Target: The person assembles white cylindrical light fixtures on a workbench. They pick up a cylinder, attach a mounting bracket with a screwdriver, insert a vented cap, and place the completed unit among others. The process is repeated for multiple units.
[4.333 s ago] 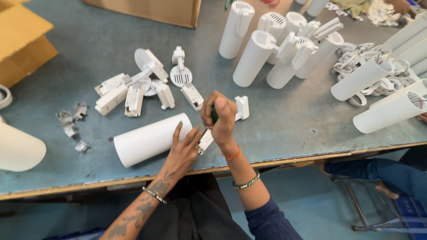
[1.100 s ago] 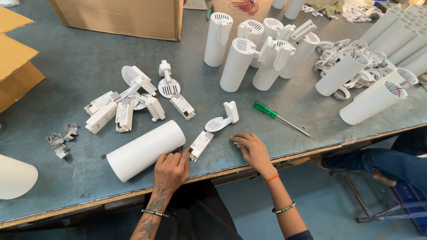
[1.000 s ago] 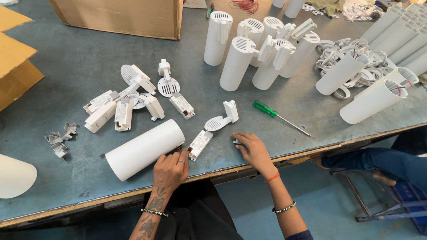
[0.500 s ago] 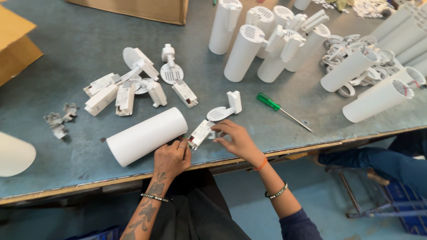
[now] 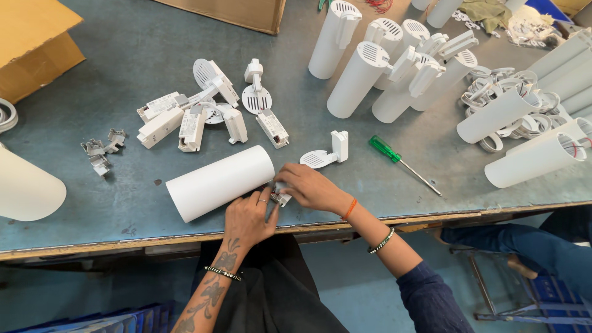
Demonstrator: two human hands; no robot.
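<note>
Two hands met at the near table edge: the long white plastic cylinder housing (image 5: pixel 220 182) lay just left, left hand (image 5: pixel 248 217) steadying it, right hand (image 5: pixel 308 187) pinching the small white driver box (image 5: pixel 281 196). Loosely held, that box might slip off the edge.

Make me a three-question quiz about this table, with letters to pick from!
1. Where is the screwdriver?
A. in the right hand
B. lying on the table, right of both hands
C. inside the cardboard box

2. What colour is the screwdriver's handle?
A. green
B. red
C. yellow

3. How is the white tube nearest the hands placed?
A. standing upright
B. lying on its side
C. hanging off the table edge

Answers: 1 B, it rests on the table untouched. 2 A, the handle is clearly green. 3 B, it lies flat beside the left hand, while the right hand meets it at a small white part.
</note>
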